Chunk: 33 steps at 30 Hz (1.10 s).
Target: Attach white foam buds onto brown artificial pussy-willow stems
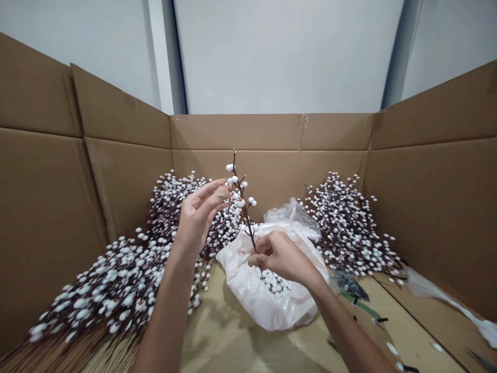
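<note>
A thin brown twig (241, 199) dotted with white berry beads stands upright in the middle of the view. My right hand (281, 255) pinches its lower stem, just above a white plastic bag (267, 298) that holds loose white beads. My left hand (200, 212) is raised beside the twig's upper part, with its fingertips pinched at one of the white beads. A bandage wraps one left finger.
A big heap of finished berry twigs (116, 280) lies at the left, and another heap (347, 225) at the back right. Tall cardboard walls (427, 207) enclose the cardboard work surface. Dark scraps (349, 285) and a clear plastic wrap (450, 303) lie at the right.
</note>
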### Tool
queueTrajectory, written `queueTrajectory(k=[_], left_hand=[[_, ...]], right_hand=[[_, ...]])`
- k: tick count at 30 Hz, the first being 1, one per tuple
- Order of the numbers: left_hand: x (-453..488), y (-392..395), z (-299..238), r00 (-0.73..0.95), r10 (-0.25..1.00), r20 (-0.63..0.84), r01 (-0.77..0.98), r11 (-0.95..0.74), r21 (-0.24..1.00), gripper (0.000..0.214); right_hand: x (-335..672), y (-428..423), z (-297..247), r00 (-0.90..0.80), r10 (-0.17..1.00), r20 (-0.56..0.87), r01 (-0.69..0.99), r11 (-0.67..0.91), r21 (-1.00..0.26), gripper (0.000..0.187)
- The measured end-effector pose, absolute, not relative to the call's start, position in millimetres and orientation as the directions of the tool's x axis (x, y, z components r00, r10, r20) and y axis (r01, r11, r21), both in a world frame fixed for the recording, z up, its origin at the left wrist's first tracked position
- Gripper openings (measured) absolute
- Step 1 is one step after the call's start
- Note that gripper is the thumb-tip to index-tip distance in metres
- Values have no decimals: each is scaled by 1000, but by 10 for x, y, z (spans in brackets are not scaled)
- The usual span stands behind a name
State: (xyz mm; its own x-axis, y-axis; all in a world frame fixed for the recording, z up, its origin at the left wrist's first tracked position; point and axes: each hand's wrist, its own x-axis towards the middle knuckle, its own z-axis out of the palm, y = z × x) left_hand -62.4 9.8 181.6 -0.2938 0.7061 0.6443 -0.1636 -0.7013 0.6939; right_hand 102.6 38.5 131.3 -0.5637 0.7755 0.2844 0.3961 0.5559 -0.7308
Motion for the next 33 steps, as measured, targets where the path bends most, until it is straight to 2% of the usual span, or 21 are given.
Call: queueTrajectory(k=[5, 13, 20, 25, 29, 33], left_hand=[[-592, 94, 1807, -357, 652, 669, -172, -749, 639, 24], [-697, 163, 1797, -403, 636, 658, -216, -765, 607, 27], [-729, 192, 1778, -383, 652, 654, -219, -752, 621, 32], [-681, 139, 1800, -326, 717, 616, -171, -686, 707, 40], [-636, 118, 1803, -357, 693, 626, -95, -694, 714, 23], [-628, 135, 1794, -390, 684, 617, -103, -698, 709, 20]], right_hand=[[1006, 368, 1302, -565, 770, 295, 420, 576, -701, 19], [1003, 379, 1309, -576, 765, 288, 431, 584, -688, 20], [991, 345, 1307, -562, 784, 262, 446, 555, -702, 19], [970, 344, 1261, -563, 779, 275, 453, 569, -686, 26], [948, 363, 1227, -573, 761, 303, 466, 607, -644, 31], [946, 371, 1229, -573, 762, 301, 480, 610, -631, 27]])
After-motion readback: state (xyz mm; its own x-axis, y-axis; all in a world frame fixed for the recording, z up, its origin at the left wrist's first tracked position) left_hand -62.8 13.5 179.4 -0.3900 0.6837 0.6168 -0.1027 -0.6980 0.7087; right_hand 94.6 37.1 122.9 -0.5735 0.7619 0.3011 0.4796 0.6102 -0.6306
